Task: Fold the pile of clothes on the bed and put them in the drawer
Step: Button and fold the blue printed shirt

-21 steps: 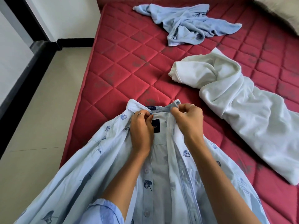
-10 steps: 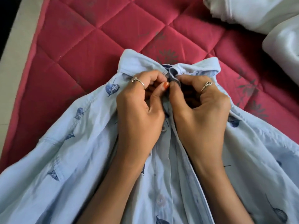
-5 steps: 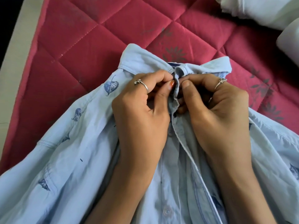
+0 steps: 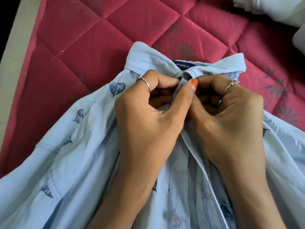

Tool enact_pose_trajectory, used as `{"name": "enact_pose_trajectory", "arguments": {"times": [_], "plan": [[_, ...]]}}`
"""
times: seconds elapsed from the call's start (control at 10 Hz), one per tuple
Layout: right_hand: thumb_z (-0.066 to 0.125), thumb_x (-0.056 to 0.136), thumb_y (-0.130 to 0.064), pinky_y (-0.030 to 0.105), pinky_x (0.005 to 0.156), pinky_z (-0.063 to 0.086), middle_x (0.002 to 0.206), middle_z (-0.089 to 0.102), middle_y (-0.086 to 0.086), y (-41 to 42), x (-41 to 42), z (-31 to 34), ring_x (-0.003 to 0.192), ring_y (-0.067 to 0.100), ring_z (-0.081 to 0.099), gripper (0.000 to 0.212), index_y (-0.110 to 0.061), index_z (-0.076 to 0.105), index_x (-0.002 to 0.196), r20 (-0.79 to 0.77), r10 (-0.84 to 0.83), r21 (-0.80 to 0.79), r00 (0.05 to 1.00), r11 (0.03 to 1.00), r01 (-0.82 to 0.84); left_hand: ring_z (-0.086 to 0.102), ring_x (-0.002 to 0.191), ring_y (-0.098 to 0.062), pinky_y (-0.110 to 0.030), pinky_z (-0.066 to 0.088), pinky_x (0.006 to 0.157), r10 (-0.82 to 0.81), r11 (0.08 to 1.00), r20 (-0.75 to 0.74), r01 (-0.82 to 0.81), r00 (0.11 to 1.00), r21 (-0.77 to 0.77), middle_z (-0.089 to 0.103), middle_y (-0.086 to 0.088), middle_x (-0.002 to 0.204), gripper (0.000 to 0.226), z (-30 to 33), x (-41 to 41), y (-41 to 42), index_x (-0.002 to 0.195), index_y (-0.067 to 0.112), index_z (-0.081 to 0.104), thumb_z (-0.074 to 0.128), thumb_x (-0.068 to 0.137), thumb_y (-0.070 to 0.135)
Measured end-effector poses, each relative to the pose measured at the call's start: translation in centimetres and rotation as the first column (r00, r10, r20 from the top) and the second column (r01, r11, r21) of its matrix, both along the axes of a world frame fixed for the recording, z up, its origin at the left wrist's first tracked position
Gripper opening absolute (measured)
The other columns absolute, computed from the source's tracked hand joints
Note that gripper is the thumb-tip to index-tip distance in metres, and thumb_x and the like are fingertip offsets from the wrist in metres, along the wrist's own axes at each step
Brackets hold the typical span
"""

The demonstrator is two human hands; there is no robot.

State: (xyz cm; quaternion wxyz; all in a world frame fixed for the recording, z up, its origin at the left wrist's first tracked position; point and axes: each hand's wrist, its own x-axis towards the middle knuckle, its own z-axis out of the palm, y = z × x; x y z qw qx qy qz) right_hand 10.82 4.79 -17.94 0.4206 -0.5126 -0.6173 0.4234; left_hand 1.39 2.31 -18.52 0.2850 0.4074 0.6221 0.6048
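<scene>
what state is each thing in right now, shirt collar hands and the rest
light blue shirt: spread front-up on the mattress, placket open lower down
collar: both sides pinched together at the neck
left hand: pinching the collar band
right hand: pinching the collar band
red mattress: shirt lying on it
white garment: unfolded, top right

Home bedroom: red quilted mattress (image 4: 92, 38), laundry.

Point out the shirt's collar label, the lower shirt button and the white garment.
collar label (image 4: 184, 65), head view, middle of the navy tag.
shirt button (image 4: 175, 219), head view, its face.
white garment (image 4: 270, 9), head view, folded edge, top right.
</scene>
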Motion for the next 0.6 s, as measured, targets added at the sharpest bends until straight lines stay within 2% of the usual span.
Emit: {"name": "enact_pose_trajectory", "arguments": {"times": [0.2,0.3,0.4,0.6], "plan": [[0.071,0.084,-0.014,0.029,0.054,0.056,0.069,0.070,0.002,-0.3,-0.2,-0.1,0.058,0.017,0.067,0.009,-0.017,0.066,0.077,-0.051,0.019,-0.008,0.999,1.000,-0.019,0.061,0.057,0.002,-0.009,0.046,0.056,-0.037,0.999,0.085,0.035,0.996,0.023,0.066,0.005,0.062,0.018,-0.2,-0.4,0.0,0.070,0.001,0.059,0.069,0.084,0.005],[0.070,0.084,-0.026,0.033,0.059,0.057,0.072,0.070,0.001,-0.6,-0.7,-0.6,0.063,0.018,0.068,0.007,-0.022,0.066,0.081,-0.048,-0.006,-0.018,0.999,1.000,0.005,0.057,0.059,-0.007,-0.018,0.046,0.055,-0.045,0.998,0.116,0.039,0.992,0.058,0.062,-0.014,0.063,0.023,-0.7,-0.7,0.2,0.067,0.008,0.056,0.066,0.086,0.001],[0.070,0.084,-0.020,0.033,0.058,0.055,0.073,0.067,0.002,-1.0,-0.8,-0.4,0.063,0.019,0.066,0.008,-0.021,0.064,0.080,-0.006,-0.057,0.099,0.998,0.993,0.057,0.054,0.060,-0.015,-0.024,0.047,0.057,-0.052,0.997,0.111,0.045,0.992,0.064,0.059,-0.023,0.067,0.026,-0.9,-0.9,0.5,0.069,0.015,0.056,0.064,0.087,-0.003],[0.070,0.085,-0.012,0.027,0.059,0.053,0.077,0.064,0.004,-1.6,-1.2,0.1,0.066,0.015,0.064,0.008,-0.018,0.064,0.085,0.039,-0.131,0.251,0.991,0.961,0.117,0.056,0.060,-0.016,-0.023,0.048,0.057,-0.092,0.993,0.115,0.082,0.989,0.084,0.060,-0.024,0.067,0.036,-0.8,-1.1,0.6,0.067,0.025,0.051,0.064,0.088,-0.002]]}}
